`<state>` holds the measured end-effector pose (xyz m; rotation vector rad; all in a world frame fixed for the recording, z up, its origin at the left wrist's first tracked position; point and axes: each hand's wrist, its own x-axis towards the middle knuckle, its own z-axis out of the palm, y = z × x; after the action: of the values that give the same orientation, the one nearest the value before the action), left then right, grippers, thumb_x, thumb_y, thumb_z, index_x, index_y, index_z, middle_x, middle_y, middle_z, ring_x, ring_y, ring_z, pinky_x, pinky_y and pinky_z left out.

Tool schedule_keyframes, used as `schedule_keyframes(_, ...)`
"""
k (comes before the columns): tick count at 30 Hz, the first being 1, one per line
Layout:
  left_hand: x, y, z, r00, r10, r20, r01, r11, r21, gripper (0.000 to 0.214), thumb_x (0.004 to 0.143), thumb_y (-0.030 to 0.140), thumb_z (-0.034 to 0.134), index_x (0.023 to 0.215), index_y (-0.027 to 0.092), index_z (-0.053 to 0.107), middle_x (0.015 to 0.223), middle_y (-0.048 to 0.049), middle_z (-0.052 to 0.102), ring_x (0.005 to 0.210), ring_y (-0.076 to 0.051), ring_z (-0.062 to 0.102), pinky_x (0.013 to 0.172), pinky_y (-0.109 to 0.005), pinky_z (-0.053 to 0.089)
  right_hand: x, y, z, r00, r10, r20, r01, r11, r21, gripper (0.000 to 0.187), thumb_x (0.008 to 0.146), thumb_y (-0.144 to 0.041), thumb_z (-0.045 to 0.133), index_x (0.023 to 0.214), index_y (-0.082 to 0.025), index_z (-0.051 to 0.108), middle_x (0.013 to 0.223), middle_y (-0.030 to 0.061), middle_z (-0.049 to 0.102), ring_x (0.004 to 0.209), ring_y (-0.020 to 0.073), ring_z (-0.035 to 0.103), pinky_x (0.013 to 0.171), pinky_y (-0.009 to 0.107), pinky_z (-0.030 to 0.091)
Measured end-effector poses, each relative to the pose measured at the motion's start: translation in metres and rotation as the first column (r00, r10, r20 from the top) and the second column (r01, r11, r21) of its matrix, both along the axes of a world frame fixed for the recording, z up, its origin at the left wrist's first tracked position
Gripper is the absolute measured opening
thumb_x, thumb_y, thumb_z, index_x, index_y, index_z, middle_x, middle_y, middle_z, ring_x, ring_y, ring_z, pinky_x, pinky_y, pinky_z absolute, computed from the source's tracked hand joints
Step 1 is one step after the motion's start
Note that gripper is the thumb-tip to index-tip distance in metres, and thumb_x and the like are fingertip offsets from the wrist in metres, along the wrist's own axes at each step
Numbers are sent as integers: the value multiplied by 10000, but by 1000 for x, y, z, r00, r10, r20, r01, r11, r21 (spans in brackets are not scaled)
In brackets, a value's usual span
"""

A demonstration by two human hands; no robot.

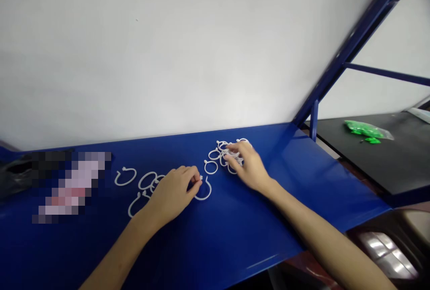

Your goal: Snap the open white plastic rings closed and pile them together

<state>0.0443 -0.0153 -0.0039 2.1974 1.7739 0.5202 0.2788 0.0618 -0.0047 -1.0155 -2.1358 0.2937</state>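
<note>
- Head view looks down on a blue desk (208,236) set against a pale wall (151,48); the desk's near edge runs across the bottom right, its far edge meets the wall, and its right edge ends below a slanted blue frame post (352,43).
- Open blue surface lies in front of both hands and out to the right of them, toward the desk's right edge.
- Beyond that right edge sits a lower dark shelf (396,160) with a small green bag (364,127) on it, well apart from the hands.
- A blurred patch (70,182) covers part of the desk's left side.
- Right hand (248,166) lies palm down on a heap of white rings (225,155) near the desk's back; its fingers are spread loosely and touch the heap, and whether they grip any ring cannot be told.
- Left hand (174,191) rests near the desk's middle, fingers curled narrow, thumb and forefinger pinched on the open end of a single white ring (204,192) that lies flat on the desk.
- Loose rings (148,181) lie just left of that hand, partly under it, and one open ring (125,177) lies a little farther left, near the blurred patch.
- One small ring (211,167) lies between the two hands.
</note>
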Motion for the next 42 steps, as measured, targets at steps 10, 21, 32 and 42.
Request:
schedule_keyframes(10,16,-2,4,872,113,476,-153,987,45,173,884,414,595,930,254,643,828,16,771,720,-174,713,644,-275,521,-28,-47,-15,973,171,-154,-204,952,-230,221,1018,-270,467,1212,-196,542,834,19,701,685,151,671,644,268,519)
schedule_keyframes(21,19,-5,-15,923,57,381,-132,976,175,177,932,352,547,846,256,669,844,31,760,780,-158,700,744,-268,511,-24,-42,-20,937,343,-71,-346,938,-34,245,1035,-202,449,1205,-171,622,944,69,735,823,166,694,741,282,556)
schedule_keyframes(32,-60,20,-2,980,91,-179,-86,996,33,379,741,200,499,1054,274,700,1161,-51,703,1099,-295,580,946,-466,437,-26,7,-27,972,-73,225,16,969,247,238,972,-179,516,1094,-180,720,950,112,647,863,248,547,759,397,504)
schedule_keyframes(42,-81,23,-11,987,42,-155,-53,996,-66,262,765,252,482,924,294,686,1159,-39,689,1098,-282,596,981,-509,369,-25,5,-24,985,-70,157,32,972,231,278,967,-203,523,1180,-141,691,1037,136,625,923,266,516,835,432,505)
